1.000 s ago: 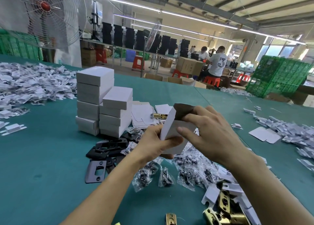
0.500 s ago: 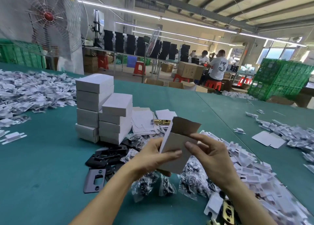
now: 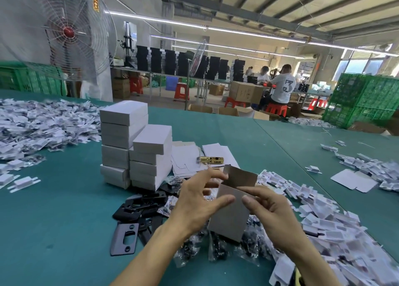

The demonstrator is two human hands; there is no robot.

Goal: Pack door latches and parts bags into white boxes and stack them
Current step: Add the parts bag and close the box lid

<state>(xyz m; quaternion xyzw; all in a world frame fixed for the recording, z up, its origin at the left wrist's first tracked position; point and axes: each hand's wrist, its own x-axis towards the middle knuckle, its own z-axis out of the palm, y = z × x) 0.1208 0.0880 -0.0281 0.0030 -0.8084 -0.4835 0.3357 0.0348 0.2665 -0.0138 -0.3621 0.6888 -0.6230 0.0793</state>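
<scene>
A small white box (image 3: 232, 210) stands upright in mid-air above the green table (image 3: 54, 221), its top flap open. My left hand (image 3: 198, 201) grips its left side with thumb on the front face. My right hand (image 3: 269, 212) pinches its right edge. Two stacks of closed white boxes (image 3: 133, 143) stand behind to the left. Clear parts bags (image 3: 194, 249) with dark pieces lie under my hands. Black latch plates (image 3: 138, 208) lie left of them. A brass latch (image 3: 210, 160) rests on flat box blanks (image 3: 190, 156).
White plastic inserts (image 3: 323, 212) are heaped on the right and a large pile (image 3: 32, 123) lies far left. A standing fan (image 3: 69, 33) is at back left. Green crates (image 3: 367, 100) and seated workers (image 3: 280, 87) are beyond the table.
The box has come lower and closer, and its top flap now stands open. My right hand has slid from the top of the box down to its right edge.
</scene>
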